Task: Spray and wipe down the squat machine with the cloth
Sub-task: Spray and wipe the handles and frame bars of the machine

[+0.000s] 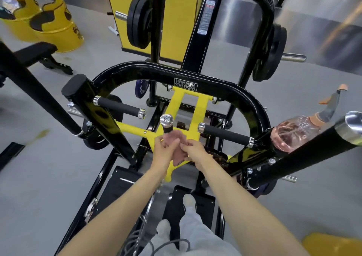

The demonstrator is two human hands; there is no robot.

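The black and yellow squat machine [188, 75] fills the middle of the head view. A pink cloth [176, 141] is wrapped on the black grip of its centre handle [166, 121], just below the chrome cap. My left hand [164, 149] and my right hand [193, 149] both hold the cloth against that grip, fingers curled into it. A clear spray bottle [293, 132] with an orange and grey trigger head lies on the machine's right arm, away from both hands.
Two side handles [119, 108] [225, 135] stick out left and right of the centre one. Long black bars cross the left [39, 97] and right edges [313, 154]. Weight plates [139, 21] hang behind. Yellow barrels [52, 24] and a bench [37, 55] stand far left. My feet rest on the footplate [203, 201].
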